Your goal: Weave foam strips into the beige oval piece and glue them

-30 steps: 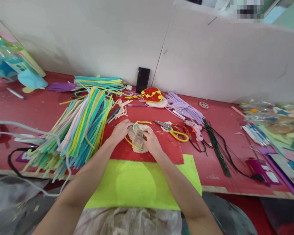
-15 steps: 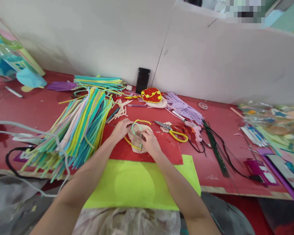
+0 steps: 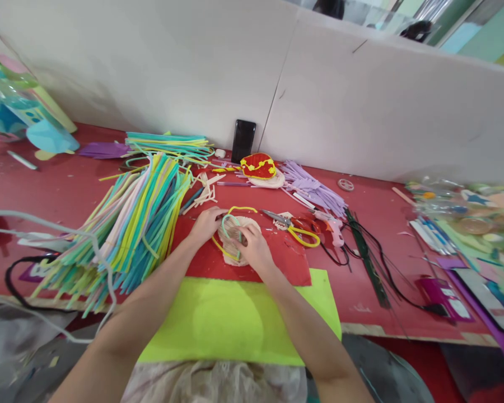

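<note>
A beige, ridged oval piece (image 3: 250, 220) lies on a red sheet (image 3: 292, 263) in front of me. On top of it curves a mint-green pipe cleaner (image 3: 225, 219); yellow pipe cleaner (image 3: 244, 209) lengths bend around the beige piece's far and left sides. My left hand (image 3: 208, 225) is closed at the far left edge of the piece, fingertips pinching the pipe cleaner there. From the right, my right hand (image 3: 252, 244) pinches the mint-green pipe cleaner over the middle of the piece. Its fingers hide part of the oval.
To the left lies a large pipe cleaner bundle (image 3: 138, 212). Scissors (image 3: 292, 226) and a pink glue gun (image 3: 335, 226) rest at the right. Behind are a red-and-yellow pipe cleaner piece (image 3: 258, 166), purple pipe cleaners (image 3: 315, 187) and a phone (image 3: 243, 140) against the wall.
The camera view has shifted slightly. Both hands stay at the beige piece; the mint-green curve sits a little differently under the right fingers.
</note>
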A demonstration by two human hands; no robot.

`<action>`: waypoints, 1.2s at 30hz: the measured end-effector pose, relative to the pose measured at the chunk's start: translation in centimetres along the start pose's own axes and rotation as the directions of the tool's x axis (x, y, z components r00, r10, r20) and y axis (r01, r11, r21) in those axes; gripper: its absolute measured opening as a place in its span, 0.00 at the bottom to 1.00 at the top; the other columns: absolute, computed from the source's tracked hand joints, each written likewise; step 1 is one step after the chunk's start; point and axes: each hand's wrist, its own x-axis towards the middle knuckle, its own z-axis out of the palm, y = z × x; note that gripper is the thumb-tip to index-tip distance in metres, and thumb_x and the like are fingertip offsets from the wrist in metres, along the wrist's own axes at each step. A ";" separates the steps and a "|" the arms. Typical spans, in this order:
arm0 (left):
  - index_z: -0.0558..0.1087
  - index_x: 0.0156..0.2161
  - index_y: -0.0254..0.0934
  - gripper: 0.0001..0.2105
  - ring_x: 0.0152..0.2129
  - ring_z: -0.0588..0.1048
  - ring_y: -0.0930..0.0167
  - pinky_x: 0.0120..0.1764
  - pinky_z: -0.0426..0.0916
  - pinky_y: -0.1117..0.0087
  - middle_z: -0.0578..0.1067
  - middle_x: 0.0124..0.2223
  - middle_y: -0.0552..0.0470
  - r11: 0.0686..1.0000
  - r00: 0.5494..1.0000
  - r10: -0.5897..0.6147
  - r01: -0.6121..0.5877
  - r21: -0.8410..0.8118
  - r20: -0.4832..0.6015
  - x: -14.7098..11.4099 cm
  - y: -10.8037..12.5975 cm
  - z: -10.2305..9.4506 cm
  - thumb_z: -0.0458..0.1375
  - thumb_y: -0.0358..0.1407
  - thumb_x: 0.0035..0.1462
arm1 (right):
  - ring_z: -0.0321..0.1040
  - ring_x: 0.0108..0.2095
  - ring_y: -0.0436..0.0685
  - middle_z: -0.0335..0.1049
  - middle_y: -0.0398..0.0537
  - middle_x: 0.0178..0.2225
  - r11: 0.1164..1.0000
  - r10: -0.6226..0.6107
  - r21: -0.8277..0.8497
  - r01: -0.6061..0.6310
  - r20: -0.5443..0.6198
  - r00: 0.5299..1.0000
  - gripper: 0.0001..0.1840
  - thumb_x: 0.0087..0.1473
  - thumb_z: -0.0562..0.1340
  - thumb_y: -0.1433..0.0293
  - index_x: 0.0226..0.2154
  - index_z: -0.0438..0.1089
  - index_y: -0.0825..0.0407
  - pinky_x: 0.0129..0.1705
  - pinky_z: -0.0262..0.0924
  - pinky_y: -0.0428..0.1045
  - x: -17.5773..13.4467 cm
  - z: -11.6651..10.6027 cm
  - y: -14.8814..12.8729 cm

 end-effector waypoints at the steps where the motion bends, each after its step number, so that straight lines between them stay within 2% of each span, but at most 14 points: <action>1: 0.74 0.48 0.38 0.18 0.38 0.74 0.68 0.45 0.67 0.69 0.77 0.42 0.48 1.000 1.000 -0.003 0.003 -0.002 0.000 0.0 0.0 0.0 0.52 0.27 0.53 | 0.64 0.41 0.58 0.67 0.51 0.38 1.000 0.000 -0.002 0.000 0.003 1.000 0.18 0.54 0.61 0.60 0.47 0.69 0.48 0.45 0.63 0.53 0.0 0.0 0.0; 6: 0.76 0.46 0.38 0.16 0.38 0.74 0.68 0.44 0.67 0.68 0.77 0.39 0.48 1.000 1.000 0.009 -0.009 -0.013 0.015 0.0 0.3 -0.1 0.53 0.28 0.53 | 0.64 0.42 0.59 0.67 0.52 0.39 1.000 0.009 -0.021 -0.009 0.012 1.000 0.21 0.54 0.61 0.57 0.48 0.69 0.49 0.46 0.63 0.53 -0.1 -0.1 -0.2; 11: 0.77 0.43 0.37 0.15 0.38 0.74 0.67 0.45 0.67 0.68 0.77 0.40 0.47 1.000 1.000 -0.015 0.015 -0.025 -0.007 -0.2 0.4 -0.3 0.53 0.27 0.51 | 0.63 0.45 0.61 0.67 0.54 0.42 0.999 -0.010 -0.045 0.011 0.026 1.000 0.26 0.49 0.63 0.52 0.47 0.68 0.50 0.46 0.62 0.54 -0.1 -0.3 -0.6; 13: 0.76 0.42 0.36 0.14 0.38 0.74 0.67 0.45 0.67 0.68 0.77 0.41 0.47 0.999 0.999 -0.041 0.040 -0.033 -0.032 -0.2 0.3 -0.4 0.54 0.28 0.51 | 0.63 0.44 0.61 0.67 0.53 0.42 0.999 -0.030 -0.042 0.032 0.039 0.999 0.24 0.49 0.63 0.53 0.44 0.69 0.50 0.45 0.62 0.54 -0.1 -0.3 -0.7; 16: 0.75 0.40 0.35 0.11 0.37 0.75 0.68 0.44 0.68 0.67 0.78 0.39 0.47 0.995 0.992 -0.092 0.088 -0.050 -0.090 -0.3 0.4 -0.3 0.54 0.30 0.52 | 0.62 0.42 0.60 0.67 0.51 0.38 0.999 -0.044 0.025 0.043 0.034 0.998 0.13 0.51 0.63 0.59 0.36 0.70 0.49 0.46 0.60 0.54 -0.1 -0.3 -0.7; 20: 0.71 0.43 0.34 0.12 0.28 0.76 0.71 0.36 0.70 0.70 0.77 0.32 0.50 0.984 0.971 -0.164 0.150 -0.092 -0.176 -0.5 1.1 -1.1 0.48 0.33 0.59 | 0.63 0.40 0.57 0.67 0.49 0.35 0.993 0.001 0.122 0.001 -0.012 1.000 0.06 0.53 0.61 0.65 0.30 0.69 0.50 0.44 0.60 0.52 0.1 0.0 -0.2; 23: 0.69 0.47 0.34 0.14 0.24 0.74 0.72 0.33 0.69 0.71 0.76 0.32 0.50 0.980 0.945 -0.197 0.178 -0.094 -0.262 -1.2 2.1 -3.8 0.45 0.35 0.61 | 0.65 0.35 0.54 0.68 0.47 0.32 0.985 0.050 0.170 -0.043 -0.037 0.998 0.07 0.54 0.60 0.65 0.29 0.68 0.51 0.38 0.62 0.49 0.4 -0.1 0.3; 25: 0.70 0.48 0.35 0.14 0.32 0.75 0.70 0.39 0.68 0.69 0.76 0.38 0.48 0.982 0.909 -0.188 0.184 -0.047 -0.371 -1.8 2.9 -6.9 0.48 0.35 0.61 | 0.65 0.32 0.53 0.68 0.46 0.30 0.977 0.074 0.205 -0.063 -0.044 0.996 0.08 0.55 0.58 0.64 0.30 0.67 0.52 0.35 0.62 0.48 0.5 -0.3 0.5; 27: 0.72 0.48 0.38 0.15 0.39 0.73 0.68 0.45 0.64 0.69 0.75 0.43 0.48 0.965 0.825 -0.074 0.201 0.170 -0.561 -2.3 3.6 -10.3 0.48 0.37 0.62 | 0.65 0.30 0.52 0.68 0.45 0.30 0.970 0.077 0.234 -0.064 -0.046 0.996 0.09 0.55 0.58 0.63 0.29 0.67 0.51 0.34 0.62 0.47 0.5 -0.3 0.8; 29: 0.71 0.52 0.41 0.17 0.41 0.72 0.66 0.44 0.63 0.67 0.74 0.45 0.47 0.897 0.748 -0.027 0.311 0.315 -0.663 -2.7 4.1 -12.9 0.46 0.39 0.63 | 0.65 0.31 0.52 0.68 0.45 0.30 0.965 0.070 0.255 -0.055 -0.049 0.996 0.09 0.54 0.58 0.63 0.29 0.67 0.51 0.35 0.61 0.47 0.5 -0.2 1.0; 30: 0.70 0.52 0.41 0.18 0.40 0.72 0.65 0.43 0.63 0.66 0.73 0.46 0.46 0.855 0.741 -0.048 0.377 0.356 -0.670 -2.8 4.2 -13.7 0.45 0.40 0.63 | 0.65 0.32 0.52 0.68 0.45 0.30 0.964 0.066 0.262 -0.050 -0.051 0.997 0.08 0.53 0.59 0.64 0.28 0.67 0.51 0.36 0.61 0.47 0.5 -0.1 1.1; 32: 0.72 0.50 0.38 0.18 0.38 0.72 0.63 0.40 0.64 0.65 0.72 0.46 0.43 0.769 0.775 -0.143 0.479 0.424 -0.616 -2.8 4.0 -13.7 0.42 0.38 0.64 | 0.65 0.32 0.53 0.68 0.45 0.31 0.961 0.059 0.272 -0.043 -0.052 0.997 0.08 0.52 0.60 0.64 0.28 0.68 0.51 0.36 0.60 0.48 0.4 0.1 1.2; 33: 0.72 0.48 0.35 0.19 0.37 0.72 0.62 0.38 0.64 0.64 0.71 0.45 0.41 0.732 0.818 -0.205 0.493 0.471 -0.537 -2.8 3.7 -13.0 0.41 0.35 0.64 | 0.65 0.32 0.53 0.68 0.46 0.31 0.961 0.058 0.275 -0.042 -0.050 0.997 0.07 0.52 0.60 0.64 0.28 0.68 0.51 0.36 0.60 0.48 0.4 0.3 1.3; 36: 0.74 0.43 0.32 0.17 0.36 0.72 0.63 0.36 0.66 0.66 0.72 0.43 0.38 0.711 0.876 -0.263 0.459 0.532 -0.404 -2.5 2.4 -9.6 0.43 0.27 0.59 | 0.64 0.30 0.53 0.68 0.45 0.30 0.959 0.056 0.279 -0.044 -0.035 0.998 0.06 0.51 0.60 0.65 0.29 0.69 0.51 0.34 0.60 0.48 0.3 0.4 1.4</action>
